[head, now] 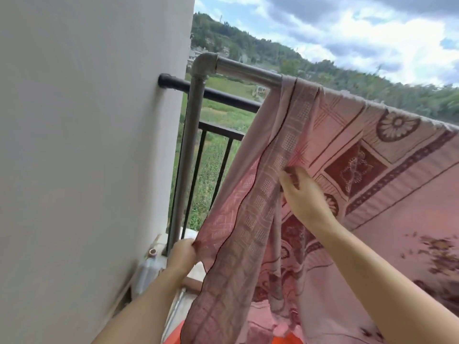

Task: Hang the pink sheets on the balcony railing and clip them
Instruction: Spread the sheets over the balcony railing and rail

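Observation:
A pink sheet point(387, 184) with dark red flower and square patterns hangs over the grey metal rail point(248, 69) and spreads to the right. Its left end is bunched into a hanging fold. My left hand point(182, 254) pinches the fold's left hem low down, near the post. Higher up, my right hand point(301, 194) grips the cloth where the fold meets the flat part. No clips are visible.
A white wall point(87, 145) stands close on the left. A grey upright post point(191, 145) meets the rail at an elbow joint. Behind it runs a black balcony railing point(223, 95) with bars. A clear plastic jug point(149, 269) sits by the wall; something orange point(171, 336) lies below.

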Tool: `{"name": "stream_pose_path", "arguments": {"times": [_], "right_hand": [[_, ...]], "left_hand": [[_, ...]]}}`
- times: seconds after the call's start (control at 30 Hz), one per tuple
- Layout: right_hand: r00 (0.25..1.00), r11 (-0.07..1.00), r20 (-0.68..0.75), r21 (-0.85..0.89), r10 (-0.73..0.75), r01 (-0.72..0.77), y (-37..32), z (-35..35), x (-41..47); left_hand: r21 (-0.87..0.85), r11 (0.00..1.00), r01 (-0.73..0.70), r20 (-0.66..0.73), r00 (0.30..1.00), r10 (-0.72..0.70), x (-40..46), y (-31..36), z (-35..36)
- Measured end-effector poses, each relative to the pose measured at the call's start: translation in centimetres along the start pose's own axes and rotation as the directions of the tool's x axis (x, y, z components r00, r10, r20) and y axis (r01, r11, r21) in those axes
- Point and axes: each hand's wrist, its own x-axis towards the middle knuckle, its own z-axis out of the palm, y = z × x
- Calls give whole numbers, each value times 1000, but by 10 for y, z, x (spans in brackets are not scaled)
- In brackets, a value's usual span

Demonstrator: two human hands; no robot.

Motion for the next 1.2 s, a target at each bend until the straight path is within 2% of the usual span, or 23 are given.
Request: {"name": "stream_pose_path", "arguments": {"times": [0.1, 0.23, 0.3, 0.37, 0.47, 0.5, 0.53, 0.6, 0.63, 0.67, 0.7, 0.77, 0.8, 0.87, 0.9, 0.93, 1.0, 1.03, 1.07, 1.13, 1.2], "right_hand": [[997, 998, -47, 25, -54, 55, -20, -2, 8], [982, 957, -71, -250, -173, 150, -26, -14, 21], [946, 901, -129, -365, -297, 233, -36, -48, 30], [888, 863, -227, -422, -399, 280, -54, -98, 46], [817, 879, -396, -402, -419, 256, -82, -150, 83], [832, 882, -367, -387, -416, 270, -88, -150, 92], [874, 879, -266, -374, -408, 296, -93, -142, 96], [927, 860, 31, -364, -374, 359, -95, -119, 99], [922, 847, 118, -365, -369, 386, -93, -110, 97], [913, 838, 139, -363, -384, 408, -90, -105, 96], [902, 830, 116, -358, -416, 428, -87, -102, 95], [882, 813, 43, -368, -470, 452, -80, -101, 99], [875, 810, 34, -364, -482, 460, -76, -102, 101], [863, 807, 63, -328, -500, 492, -70, -102, 103], [854, 795, 92, -325, -513, 512, -68, -102, 103], [839, 774, 123, -335, -529, 537, -65, -103, 103], [814, 733, 187, -357, -550, 578, -62, -105, 104], [808, 722, 216, -364, -549, 588, -61, -106, 104], [805, 717, 239, -366, -544, 593, -62, -108, 105], [807, 716, 275, -372, -522, 590, -61, -110, 107], [812, 719, 302, -378, -500, 583, -60, -112, 109]], "left_hand": [[-21, 997, 79, 11, 997, -79, -15, -18, 6], [1, 976, 216, 15, 976, -216, -28, -50, 12], [56, 964, 262, 62, 962, -265, -30, -61, 15], [114, 956, 272, 46, 959, -279, -35, -61, 15], [194, 940, 281, 27, 956, -291, -35, -41, 11], [222, 940, 259, 56, 959, -278, -31, -28, 8], [240, 939, 246, 93, 957, -275, -29, -12, 3], [236, 957, 170, 122, 972, -203, -27, 36, -13], [193, 979, 62, 78, 994, -78, -29, 64, -26], [115, 989, -96, -11, 995, 98, -30, 94, -40], [-14, 961, -277, -92, 957, 275, -37, 128, -55], [-327, 773, -543, -150, 838, 525, -55, 192, -85], [-383, 699, -604, -140, 786, 602, -57, 218, -94], [-360, 687, -631, -100, 758, 644, -61, 260, -105], [-317, 694, -646, -124, 754, 645, -59, 273, -107], [-272, 708, -652, -198, 757, 622, -55, 281, -108], [-208, 767, -607, -427, 761, 487, -37, 282, -110], [-206, 781, -589, -492, 753, 438, -31, 280, -113], [-230, 789, -569, -477, 773, 419, -26, 278, -115], [-248, 778, -578, -371, 798, 475, -27, 275, -117], [-126, 737, -664, -396, 715, 577, -36, 280, -126]]}}
